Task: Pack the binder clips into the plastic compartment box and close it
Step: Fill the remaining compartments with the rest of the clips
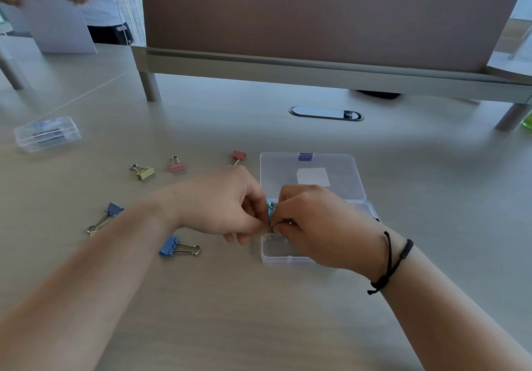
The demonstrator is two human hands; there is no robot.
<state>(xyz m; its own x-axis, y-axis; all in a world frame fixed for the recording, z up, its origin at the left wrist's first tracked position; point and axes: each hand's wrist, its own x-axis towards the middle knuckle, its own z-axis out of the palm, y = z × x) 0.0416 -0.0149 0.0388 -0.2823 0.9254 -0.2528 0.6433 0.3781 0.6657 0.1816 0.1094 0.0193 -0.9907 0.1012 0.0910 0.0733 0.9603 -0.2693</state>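
Observation:
A clear plastic compartment box (276,252) lies open on the table, its lid (311,175) folded back flat. My left hand (224,200) and my right hand (311,221) meet over the box's left edge, both pinching a teal binder clip (270,209) by its wire handles. A pale yellow clip (266,237) shows just under my fingers inside the box. Loose on the table to the left lie two blue clips (169,246) (113,209), a yellow-green clip (145,172), a pink clip (176,166) and a red clip (239,155). My right hand hides most of the box's inside.
A second closed clear box (47,133) sits at the far left. A desk divider (316,16) on legs crosses the back, with an oval cable port (325,113) before it. Another person holding white paper (54,13) stands at the far left.

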